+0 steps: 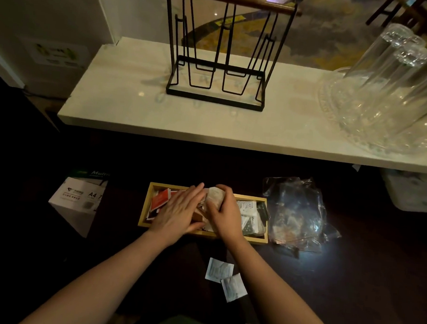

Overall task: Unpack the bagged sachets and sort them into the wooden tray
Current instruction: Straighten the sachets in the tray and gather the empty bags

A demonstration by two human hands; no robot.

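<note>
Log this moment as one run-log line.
left hand: flat on sachets | right hand: grips pale sachets | rectangular wooden tray: partly filled | two white sachets: outside tray

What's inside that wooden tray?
Sachets: red ones at its left end, white and dark ones at its right. The hands hide the tray's middle.

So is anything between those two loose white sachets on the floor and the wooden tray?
Nothing visible. The two white sachets lie on bare dark surface just short of the wooden tray; only the right hand and forearm cross above.
</note>
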